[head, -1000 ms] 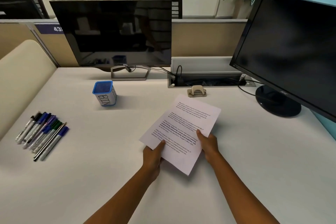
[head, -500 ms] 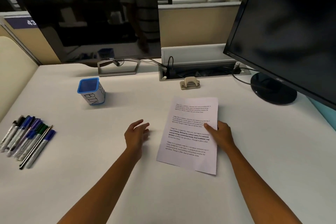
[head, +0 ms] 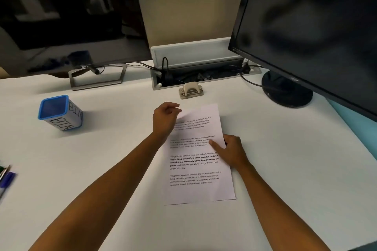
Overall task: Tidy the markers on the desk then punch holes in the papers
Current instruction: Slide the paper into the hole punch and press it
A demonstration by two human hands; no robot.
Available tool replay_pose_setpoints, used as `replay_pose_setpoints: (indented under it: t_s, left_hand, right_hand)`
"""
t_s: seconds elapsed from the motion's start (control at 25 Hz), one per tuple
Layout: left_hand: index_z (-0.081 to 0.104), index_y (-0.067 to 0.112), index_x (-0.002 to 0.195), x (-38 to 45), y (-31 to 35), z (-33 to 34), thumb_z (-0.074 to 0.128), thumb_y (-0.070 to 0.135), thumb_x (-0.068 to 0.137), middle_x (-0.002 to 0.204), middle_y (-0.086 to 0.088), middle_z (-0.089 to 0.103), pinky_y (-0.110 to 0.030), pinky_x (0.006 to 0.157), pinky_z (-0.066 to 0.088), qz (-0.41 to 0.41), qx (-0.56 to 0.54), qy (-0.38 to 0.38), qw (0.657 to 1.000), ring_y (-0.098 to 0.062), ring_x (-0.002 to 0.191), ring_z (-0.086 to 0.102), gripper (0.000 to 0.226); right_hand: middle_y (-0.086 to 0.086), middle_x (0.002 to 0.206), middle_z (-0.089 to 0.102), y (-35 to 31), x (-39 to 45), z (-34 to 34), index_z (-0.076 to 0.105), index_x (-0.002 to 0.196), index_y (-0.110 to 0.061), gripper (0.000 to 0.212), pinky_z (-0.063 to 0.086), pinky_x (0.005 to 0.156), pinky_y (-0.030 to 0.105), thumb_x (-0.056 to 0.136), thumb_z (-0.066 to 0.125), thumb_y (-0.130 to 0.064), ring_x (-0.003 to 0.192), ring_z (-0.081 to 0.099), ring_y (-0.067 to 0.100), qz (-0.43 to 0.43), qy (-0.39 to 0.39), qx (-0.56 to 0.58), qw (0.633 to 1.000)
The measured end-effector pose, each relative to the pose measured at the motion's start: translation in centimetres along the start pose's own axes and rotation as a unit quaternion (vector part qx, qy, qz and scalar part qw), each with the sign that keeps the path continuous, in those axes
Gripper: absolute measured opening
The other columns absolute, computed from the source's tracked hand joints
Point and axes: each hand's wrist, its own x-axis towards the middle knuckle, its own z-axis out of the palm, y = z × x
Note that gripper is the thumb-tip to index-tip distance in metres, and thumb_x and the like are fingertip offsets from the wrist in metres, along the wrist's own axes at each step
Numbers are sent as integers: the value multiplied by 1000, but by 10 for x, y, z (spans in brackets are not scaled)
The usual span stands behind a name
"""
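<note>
My left hand (head: 165, 120) is at the far-left corner of the papers (head: 195, 161), fingers curled in loosely, thumb and fingertips close together at the top edge where the sheet looks lifted a bit off the counter (head: 106, 149); can't tell for sure whether I'm actually pinching it or just touching. My right hand (head: 231, 152) lies mostly flat and open on the right edge of the papers, thumb pressed onto the printed side about halfway up, the other fingers off the edge on the counter or under the sheet, can't tell which. Papers sit mid-counter, long axis running near-to-far with a slight tilt, far end leaning right; text reads upright from my side, so the top of the page points away from me. Near edge shows two offset corners, so more than one sheet in the stack. Hole punch (head: 191, 91) is just beyond the far end of the papers, apart from them, right in front of the cable tray (head: 204, 63) at the back. Blue-rimmed pen cup (head: 59, 113) marked "BIN" stands well left of the papers, tilted look from the wide lens. Markers (head: 5, 177) only partly in view at the far left edge, a blue cap and a couple of barrels, lying flat, well apart from both hands. Dell monitor (head: 71, 16) far left, Acer monitor (head: 316, 26) far right, both dark.
</note>
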Motion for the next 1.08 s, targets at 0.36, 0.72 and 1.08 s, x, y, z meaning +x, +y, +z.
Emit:
replay_pose_setpoints:
  t_s: [0.36, 0.72, 1.08]
  left_hand:
    - [54, 14, 137, 95, 28, 47, 64, 19, 92, 140, -8, 51, -40, 102, 48, 135, 253, -64, 956, -28, 125, 51, 46]
    - [53, 11, 131, 116, 25, 68, 62, 18, 91, 134, -12, 51, -45, 103, 42, 115, 433, -66, 892, -31, 124, 45, 42]
    - [51, 5, 115, 87, 18, 28, 62, 17, 92, 113, -18, 61, -40, 79, 53, 14, 353, -44, 934, -35, 100, 60, 29]
  right_hand:
    - [-9, 100, 75, 5, 0, 0, 74, 108, -13, 31, 58, 74, 18, 86, 72, -34, 86, 71, -3, -2, 2, 17, 1000]
    - [-6, 106, 75, 8, 0, 0, 73, 111, -11, 32, 57, 75, 14, 87, 72, -33, 92, 71, 0, -21, 6, 28, 999]
    - [-4, 102, 76, 5, 0, 0, 74, 108, -12, 29, 56, 70, 13, 87, 73, -32, 85, 71, -4, -26, 7, 24, 999]
